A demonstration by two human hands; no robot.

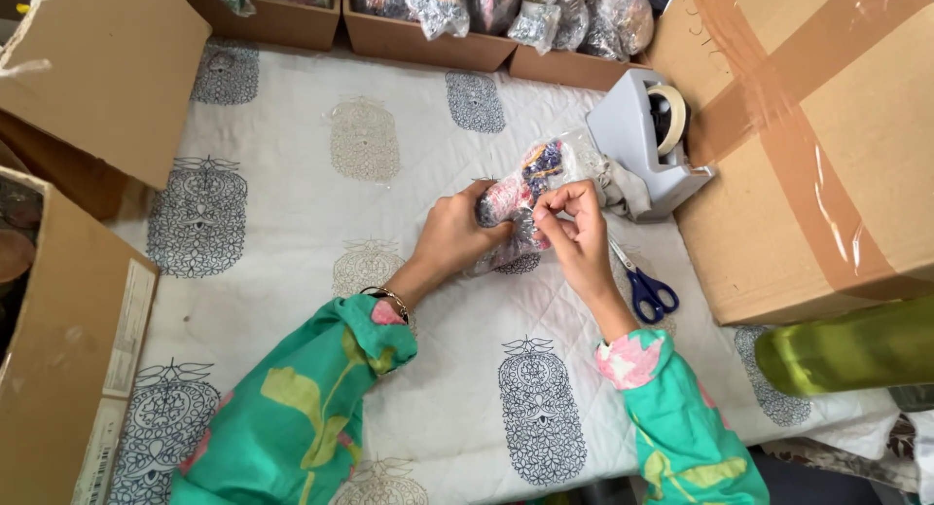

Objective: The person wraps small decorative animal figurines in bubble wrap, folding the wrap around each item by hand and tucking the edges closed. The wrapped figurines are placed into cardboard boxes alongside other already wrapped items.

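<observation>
Crinkly clear packet (525, 189) of patterned cloth, left hand (455, 234), right hand (576, 234) pinching

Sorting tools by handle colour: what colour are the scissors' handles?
Blue; the scissors lie on the printed cloth beside the right hand, seen in the head view.

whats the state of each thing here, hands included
left hand: gripping the clear packet
right hand: pinching the packet's edge
clear packet: stuffed with patterned fabric, held over the table
scissors: closed, lying flat
tape dispenser: upright, roll loaded
big carton: taped shut
</observation>
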